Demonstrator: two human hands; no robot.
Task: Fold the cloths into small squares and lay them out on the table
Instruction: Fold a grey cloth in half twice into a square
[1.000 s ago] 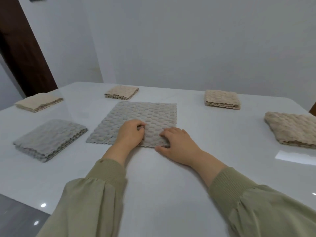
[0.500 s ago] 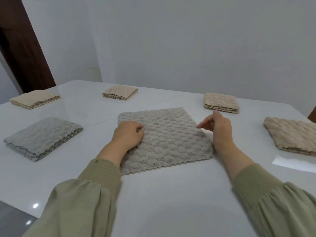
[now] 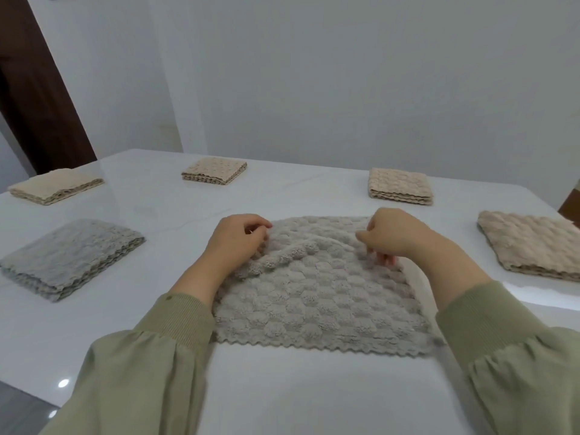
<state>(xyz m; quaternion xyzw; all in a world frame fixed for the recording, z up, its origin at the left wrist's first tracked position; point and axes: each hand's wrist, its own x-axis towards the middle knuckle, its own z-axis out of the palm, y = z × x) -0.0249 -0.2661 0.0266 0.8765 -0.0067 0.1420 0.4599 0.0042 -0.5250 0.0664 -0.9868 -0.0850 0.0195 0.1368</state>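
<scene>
Loose olive-green sleeves (image 3: pixel 150 368) with ribbed cuffs (image 3: pixel 185 315)

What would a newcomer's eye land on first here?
Two hands in olive sleeves at the centre: the left hand pinches up a ridge in the open grey cloth on the white table, and the right hand sets curled fingers on it alongside. Around them lie folded squares: a grey folded cloth at left and four beige folded cloths along the far side and right.
</scene>
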